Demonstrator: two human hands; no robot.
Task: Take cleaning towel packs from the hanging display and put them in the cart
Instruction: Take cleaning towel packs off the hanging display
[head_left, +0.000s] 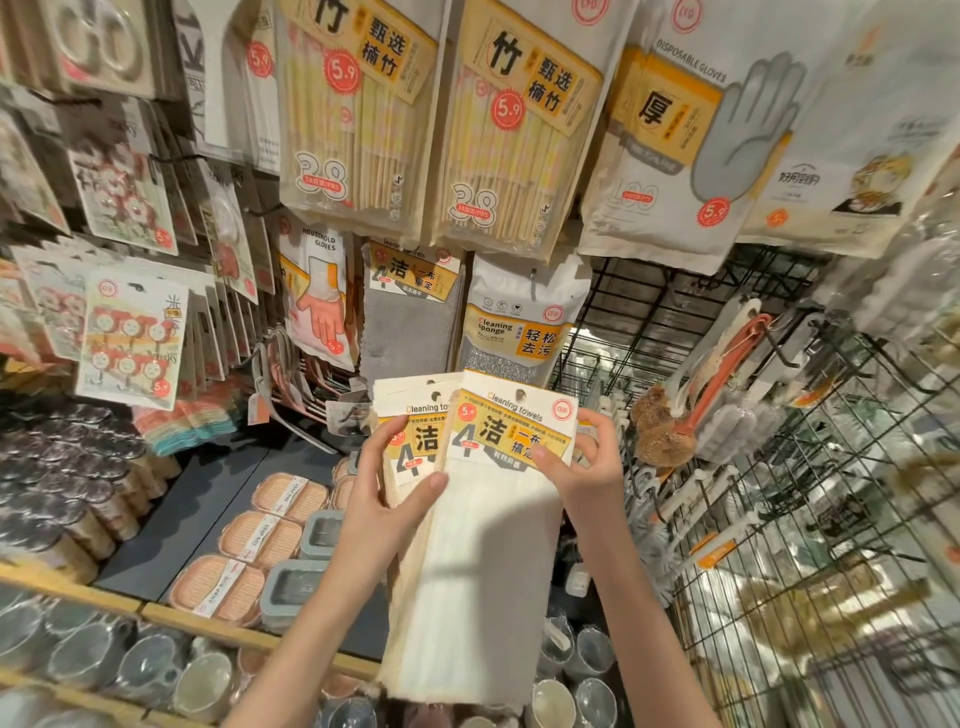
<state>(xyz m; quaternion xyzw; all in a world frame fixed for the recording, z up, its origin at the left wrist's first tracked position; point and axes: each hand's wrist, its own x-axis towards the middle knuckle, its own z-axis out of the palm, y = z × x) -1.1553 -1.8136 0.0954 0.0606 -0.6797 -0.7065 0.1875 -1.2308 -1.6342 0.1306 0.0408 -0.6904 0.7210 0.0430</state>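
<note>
Two cleaning towel packs up in front of the display, fanned side by side, overlapping. Front pack (493, 499) on the right: glossy yellow-and-white card header over soft, ribbed, cream cloth hanging long and rectangular. Rear pack (408, 441) tucked behind on the left, fluffier beige edge showing. Left hand (387, 493) clamped on rear pack, thumb across card, fingertip pressing the front cloth. Right hand (582, 462) pinching front pack's right card edge. Behind, farther off, grey towel pack (410, 322) hanging beside speckled cleaning sponge pack (511, 332).
</note>
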